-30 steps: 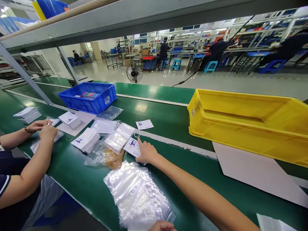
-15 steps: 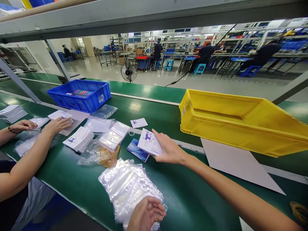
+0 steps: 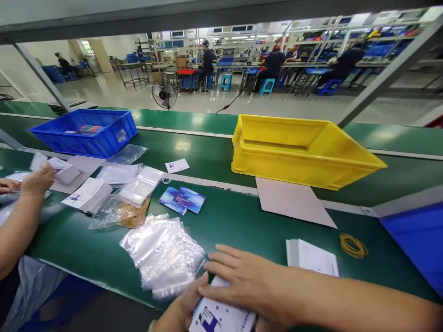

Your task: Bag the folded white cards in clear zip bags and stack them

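Note:
At the near edge of the green belt my right hand (image 3: 249, 281) lies palm down, fingers stretched flat, on a white printed card (image 3: 221, 319). My left hand (image 3: 178, 310) grips that card from below at its left edge. A heap of clear plastic bags (image 3: 162, 251) sits just left of both hands. Two blue cards (image 3: 182, 200) lie on the belt beyond the heap.
A yellow bin (image 3: 304, 152) stands across the belt, a grey sheet (image 3: 290, 203) before it. Far left is a blue bin (image 3: 86, 133). A co-worker's hand (image 3: 36, 182) reaches among white cards. Near me are a white card stack (image 3: 311, 258), rubber bands (image 3: 353, 245) and a bagged bunch (image 3: 121, 214).
My right hand lifted a white card off the belt, uncovering blue cards, and drew it back to the near edge. My left hand came up and took the card's edge.

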Demonstrator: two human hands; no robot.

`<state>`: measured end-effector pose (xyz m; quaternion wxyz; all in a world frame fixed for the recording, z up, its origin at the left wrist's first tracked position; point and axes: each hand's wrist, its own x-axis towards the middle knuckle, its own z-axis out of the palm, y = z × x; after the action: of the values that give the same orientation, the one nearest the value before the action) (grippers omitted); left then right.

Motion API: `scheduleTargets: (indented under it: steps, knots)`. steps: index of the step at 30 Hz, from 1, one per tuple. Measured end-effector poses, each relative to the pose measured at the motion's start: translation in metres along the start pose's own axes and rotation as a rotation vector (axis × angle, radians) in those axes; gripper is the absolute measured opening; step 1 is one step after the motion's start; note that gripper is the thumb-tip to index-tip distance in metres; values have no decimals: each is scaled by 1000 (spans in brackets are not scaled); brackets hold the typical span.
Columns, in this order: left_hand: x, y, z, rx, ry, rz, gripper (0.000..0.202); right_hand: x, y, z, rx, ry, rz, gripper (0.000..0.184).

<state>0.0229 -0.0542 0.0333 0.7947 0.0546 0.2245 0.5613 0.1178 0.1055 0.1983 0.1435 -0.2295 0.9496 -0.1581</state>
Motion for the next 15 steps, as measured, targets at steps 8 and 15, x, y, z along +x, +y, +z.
scheduleTargets:
  steps: [8, 15]
  knots:
    - [-13, -20, 18, -121, 76, 69, 53, -48, 2, 61, 722, 635, 905, 48]
    - [-14, -23, 18, -134, 95, 91, 43, -27, -21, 115, 991, 808, 969, 25]
